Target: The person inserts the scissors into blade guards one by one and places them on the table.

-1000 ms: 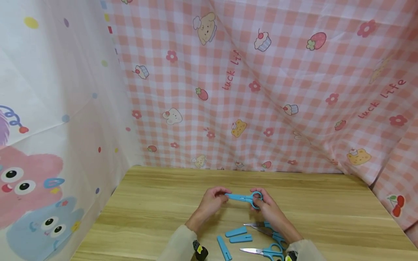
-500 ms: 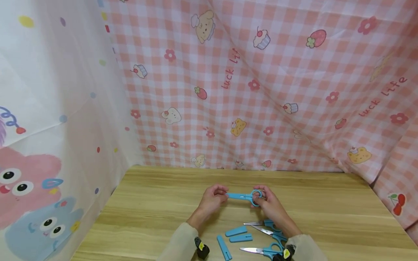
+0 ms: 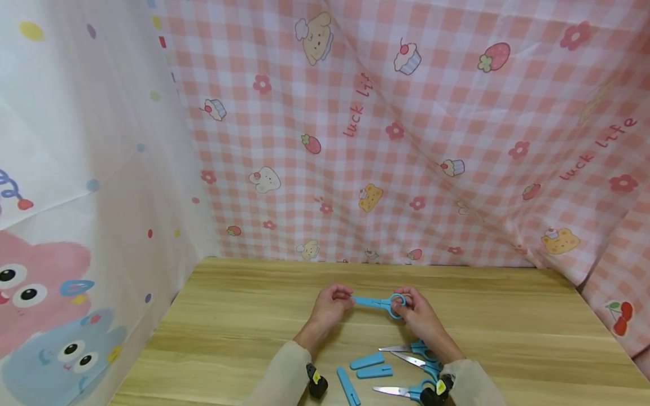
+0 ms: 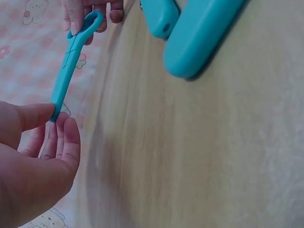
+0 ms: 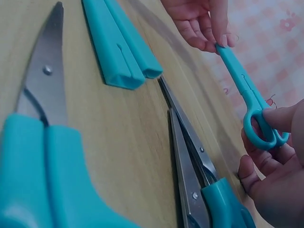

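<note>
In the head view I have one pair of scissors (image 3: 387,305) raised over the desk (image 3: 244,321), a cap (image 3: 365,302) over its blades. My left hand (image 3: 326,309) is at the cap end of that pair, my right hand (image 3: 420,317) at its ring end. Nearer me than that pair are three loose caps (image 3: 374,371), and nearer me and mostly to its right are the bare scissors (image 3: 392,390).

In the left wrist view my left thumb and fingertips pinch just the tip of the cap, the other fingers loosely curved. This step, I judge, wants the cap kept straight with the blades and force running evenly along their length.

In the right wrist view my right thumb presses on the handles with fingers behind, so this hand pinches the rings (image 5: 259,142); whether a finger goes through one, I can't tell. Holding them together should stop the blades spreading inside the cap.
</note>
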A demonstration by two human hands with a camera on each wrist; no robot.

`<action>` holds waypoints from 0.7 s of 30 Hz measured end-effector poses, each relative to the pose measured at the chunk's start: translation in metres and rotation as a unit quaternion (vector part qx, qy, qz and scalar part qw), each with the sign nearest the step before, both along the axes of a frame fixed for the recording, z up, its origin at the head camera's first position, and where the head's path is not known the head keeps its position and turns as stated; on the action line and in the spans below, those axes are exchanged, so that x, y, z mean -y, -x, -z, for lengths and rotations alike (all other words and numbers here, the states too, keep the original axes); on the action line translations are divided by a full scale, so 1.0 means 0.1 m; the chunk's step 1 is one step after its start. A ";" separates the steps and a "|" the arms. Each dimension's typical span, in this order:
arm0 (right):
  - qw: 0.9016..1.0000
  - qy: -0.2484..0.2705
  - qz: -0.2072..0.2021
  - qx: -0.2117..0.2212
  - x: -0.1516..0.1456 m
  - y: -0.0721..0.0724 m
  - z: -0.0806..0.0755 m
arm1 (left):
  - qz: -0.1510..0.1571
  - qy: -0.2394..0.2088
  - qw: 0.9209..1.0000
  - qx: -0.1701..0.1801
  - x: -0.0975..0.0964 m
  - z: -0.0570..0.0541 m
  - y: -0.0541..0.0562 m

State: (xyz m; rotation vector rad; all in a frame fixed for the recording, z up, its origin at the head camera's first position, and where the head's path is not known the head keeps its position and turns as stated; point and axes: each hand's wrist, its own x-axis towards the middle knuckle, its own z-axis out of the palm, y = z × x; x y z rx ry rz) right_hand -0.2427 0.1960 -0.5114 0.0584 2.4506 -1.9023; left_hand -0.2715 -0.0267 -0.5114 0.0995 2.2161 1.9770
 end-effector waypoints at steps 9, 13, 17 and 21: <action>0.998 -0.050 0.021 -0.018 -0.04 0.09 0.04 | -0.025 0.005 1.000 -0.015 -0.07 0.04 0.06; 0.997 -0.071 0.025 -0.016 -0.07 0.13 0.04 | -0.031 0.007 0.999 -0.025 -0.11 0.04 0.09; 0.996 -0.081 0.023 -0.026 -0.08 0.15 0.05 | -0.043 0.005 0.999 -0.028 -0.13 0.07 0.11; 0.996 -0.084 0.020 -0.034 -0.08 0.17 0.07 | -0.045 0.003 0.999 -0.014 -0.12 0.10 0.14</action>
